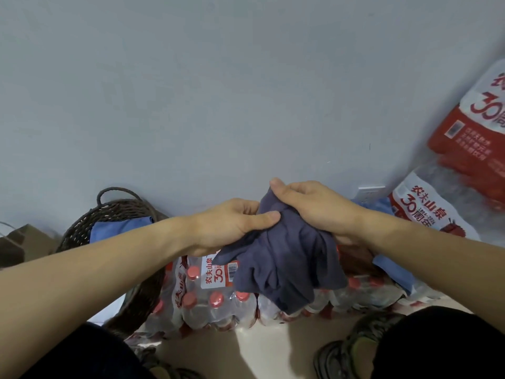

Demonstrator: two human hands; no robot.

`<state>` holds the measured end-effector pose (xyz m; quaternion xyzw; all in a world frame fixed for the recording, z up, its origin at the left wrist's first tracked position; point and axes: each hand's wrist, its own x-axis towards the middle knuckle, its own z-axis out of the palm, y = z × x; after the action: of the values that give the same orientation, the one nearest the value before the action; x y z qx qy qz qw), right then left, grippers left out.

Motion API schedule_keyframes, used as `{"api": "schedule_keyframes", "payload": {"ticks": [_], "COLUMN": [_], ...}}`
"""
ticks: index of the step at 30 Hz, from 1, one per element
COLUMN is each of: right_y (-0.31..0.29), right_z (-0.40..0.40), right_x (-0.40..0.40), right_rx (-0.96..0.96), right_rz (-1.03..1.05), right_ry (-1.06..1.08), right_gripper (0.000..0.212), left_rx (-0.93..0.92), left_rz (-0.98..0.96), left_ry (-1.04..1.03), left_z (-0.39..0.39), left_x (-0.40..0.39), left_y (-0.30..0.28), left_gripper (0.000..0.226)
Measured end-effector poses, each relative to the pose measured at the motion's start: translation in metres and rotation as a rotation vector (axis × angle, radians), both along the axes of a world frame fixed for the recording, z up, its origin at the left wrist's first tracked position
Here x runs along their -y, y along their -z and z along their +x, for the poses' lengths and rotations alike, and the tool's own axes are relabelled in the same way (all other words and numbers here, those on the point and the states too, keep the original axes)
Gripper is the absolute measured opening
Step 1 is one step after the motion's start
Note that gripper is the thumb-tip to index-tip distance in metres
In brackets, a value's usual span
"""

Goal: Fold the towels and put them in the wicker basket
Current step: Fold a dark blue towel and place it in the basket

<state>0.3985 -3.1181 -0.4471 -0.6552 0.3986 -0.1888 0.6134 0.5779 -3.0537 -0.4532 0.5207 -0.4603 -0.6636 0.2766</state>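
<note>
A crumpled dark grey-blue towel hangs bunched in the air between both hands, above a shrink-wrapped pack of water bottles. My left hand pinches its left upper edge with the thumb on top. My right hand grips the top of the bundle from the right. The dark wicker basket stands at the left against the wall, with a light blue folded towel inside it. Another light blue towel lies on the bottle packs at the right, partly hidden by my right arm.
Packs of red-capped water bottles lie on the floor under the hands. More packs are stacked at the right against the grey wall. A brown cardboard piece sits at far left. My knees and shoes fill the bottom edge.
</note>
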Motion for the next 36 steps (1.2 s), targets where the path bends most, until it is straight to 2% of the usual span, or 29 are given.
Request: {"api": "schedule_keyframes", "payload": {"ticks": [3, 6, 10, 13, 16, 21, 24, 26, 27, 30, 34, 36], "right_y": [-0.003, -0.004, 0.001, 0.006, 0.011, 0.015, 0.018, 0.02, 0.021, 0.025, 0.028, 0.027], "right_z": [-0.017, -0.033, -0.042, -0.047, -0.05, -0.049, -0.046, -0.045, -0.045, -0.044, -0.043, -0.043], "right_x": [0.007, 0.012, 0.015, 0.02, 0.024, 0.029, 0.029, 0.027, 0.027, 0.025, 0.025, 0.025], "right_rx": [-0.152, -0.383, -0.556, -0.558, -0.514, -0.439, -0.396, -0.391, -0.393, -0.382, -0.367, -0.427], "right_rz": [-0.062, -0.111, -0.06, 0.035, 0.12, 0.117, 0.147, 0.171, 0.184, 0.235, 0.231, 0.185], "right_ry": [-0.235, -0.384, -0.478, -0.397, -0.306, -0.172, -0.139, -0.163, -0.185, -0.236, -0.275, -0.315], "right_gripper": [0.038, 0.037, 0.032, 0.021, 0.011, 0.03, 0.048, 0.053, 0.051, 0.045, 0.042, 0.042], "left_rx": [0.059, 0.085, 0.156, 0.156, 0.203, 0.278, 0.602, 0.8, 0.816, 0.694, 0.2, 0.108], "left_rz": [0.001, 0.03, 0.015, -0.007, -0.049, -0.029, -0.132, -0.215, -0.221, -0.222, -0.168, -0.128], "left_ry": [0.003, -0.02, -0.033, -0.09, -0.127, -0.103, 0.077, 0.193, 0.21, 0.107, -0.191, -0.251], "left_z": [0.002, 0.003, 0.003, 0.005, 0.007, 0.014, 0.019, 0.021, 0.021, 0.024, 0.03, 0.032], "left_x": [0.002, 0.002, 0.005, 0.008, 0.01, 0.013, 0.013, 0.013, 0.012, 0.013, 0.018, 0.02], "left_y": [0.004, 0.008, 0.015, 0.02, 0.023, 0.032, 0.035, 0.037, 0.038, 0.041, 0.038, 0.036], "left_gripper": [0.046, 0.059, 0.035, 0.042, 0.039, 0.051, 0.034, 0.037, 0.041, 0.038, 0.029, 0.028]}}
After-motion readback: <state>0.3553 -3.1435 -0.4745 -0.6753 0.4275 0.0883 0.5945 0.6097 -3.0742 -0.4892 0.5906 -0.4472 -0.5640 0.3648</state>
